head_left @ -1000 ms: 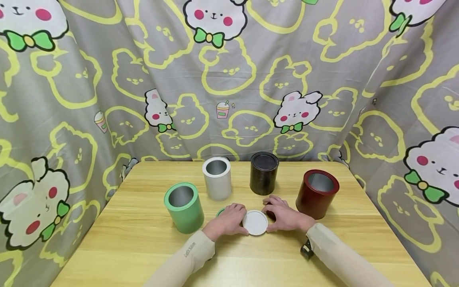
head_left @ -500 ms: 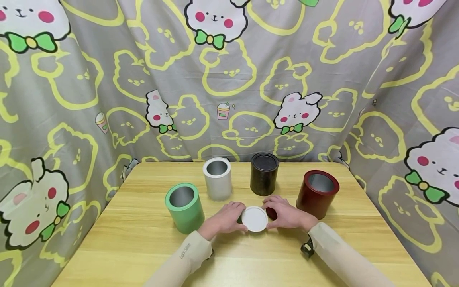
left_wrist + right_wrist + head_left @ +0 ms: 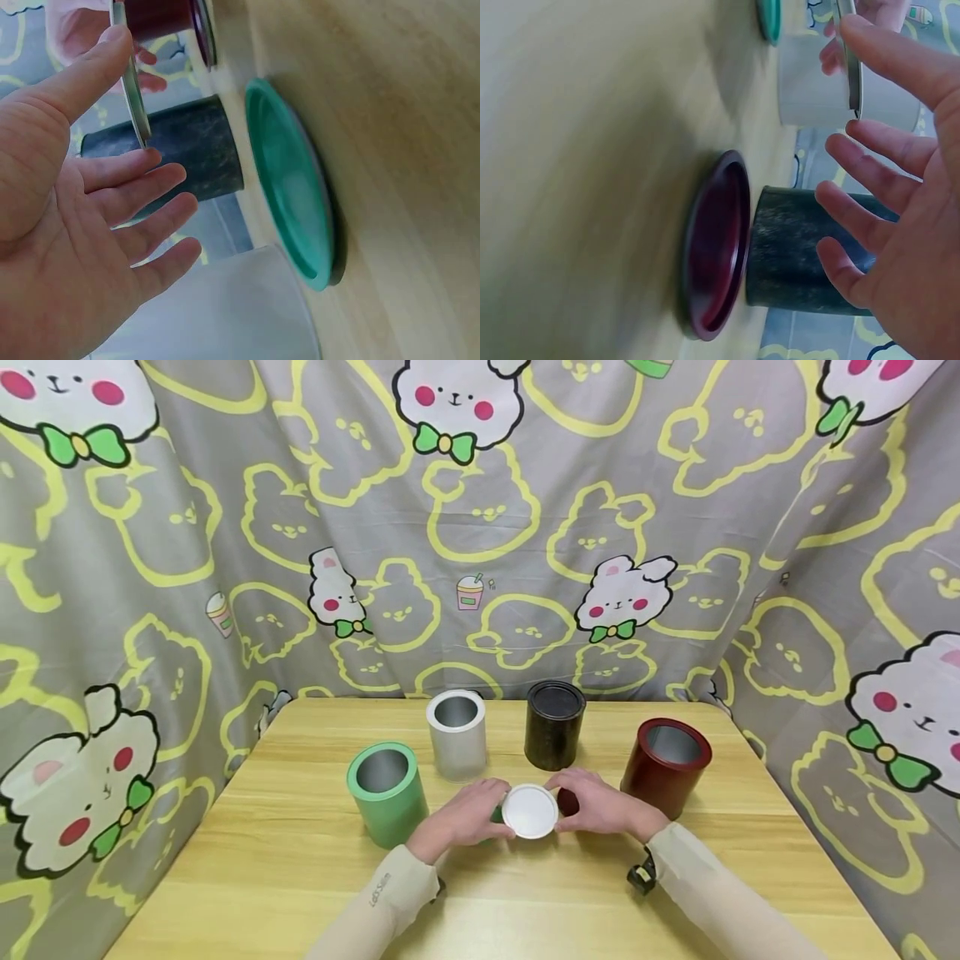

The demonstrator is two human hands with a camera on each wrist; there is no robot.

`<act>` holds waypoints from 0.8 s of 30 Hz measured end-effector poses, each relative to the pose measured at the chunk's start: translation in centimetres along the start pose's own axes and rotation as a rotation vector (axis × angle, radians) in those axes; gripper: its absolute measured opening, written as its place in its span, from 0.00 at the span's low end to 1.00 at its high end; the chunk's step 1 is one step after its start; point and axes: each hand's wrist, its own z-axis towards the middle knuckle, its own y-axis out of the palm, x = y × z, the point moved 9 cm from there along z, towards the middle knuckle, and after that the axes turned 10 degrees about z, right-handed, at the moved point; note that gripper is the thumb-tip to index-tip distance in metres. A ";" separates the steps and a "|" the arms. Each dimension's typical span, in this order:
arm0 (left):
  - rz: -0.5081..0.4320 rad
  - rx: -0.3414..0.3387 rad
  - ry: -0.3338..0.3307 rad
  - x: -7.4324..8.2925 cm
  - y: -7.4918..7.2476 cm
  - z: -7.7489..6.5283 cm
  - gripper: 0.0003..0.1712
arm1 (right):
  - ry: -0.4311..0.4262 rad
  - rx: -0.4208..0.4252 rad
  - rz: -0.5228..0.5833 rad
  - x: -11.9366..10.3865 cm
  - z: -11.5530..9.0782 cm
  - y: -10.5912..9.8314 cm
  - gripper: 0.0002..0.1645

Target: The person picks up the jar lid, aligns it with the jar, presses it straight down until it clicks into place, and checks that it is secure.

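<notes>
One white lid [image 3: 530, 812] is raised above the tabletop [image 3: 555, 902], its opposite edges pinched between thumb and forefinger of the left hand [image 3: 468, 814] and right hand [image 3: 597, 803], the other fingers loosely spread. To me this looks like the carrying step, with a green lid [image 3: 289, 187] and dark-red lid [image 3: 718, 246] lying close by; next seems to call for a level reach to the open white can [image 3: 460, 753] beyond.

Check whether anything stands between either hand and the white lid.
Nothing visible does: the left hand and right hand pinch the white lid directly. The green lid and dark red lid lie on the table.
</notes>
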 end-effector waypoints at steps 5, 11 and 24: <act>-0.014 0.029 -0.004 -0.2 -1.1 -0.3 0.35 | 0.036 -0.019 0.038 -0.1 0.5 -0.4 0.33; -0.022 0.052 -0.012 -0.5 -2.5 -0.7 0.36 | 0.008 0.000 0.048 -0.9 1.0 -1.1 0.35; -0.031 0.104 -0.018 -1.0 -5.3 -1.2 0.36 | -0.017 0.037 0.080 -2.8 2.3 -3.1 0.35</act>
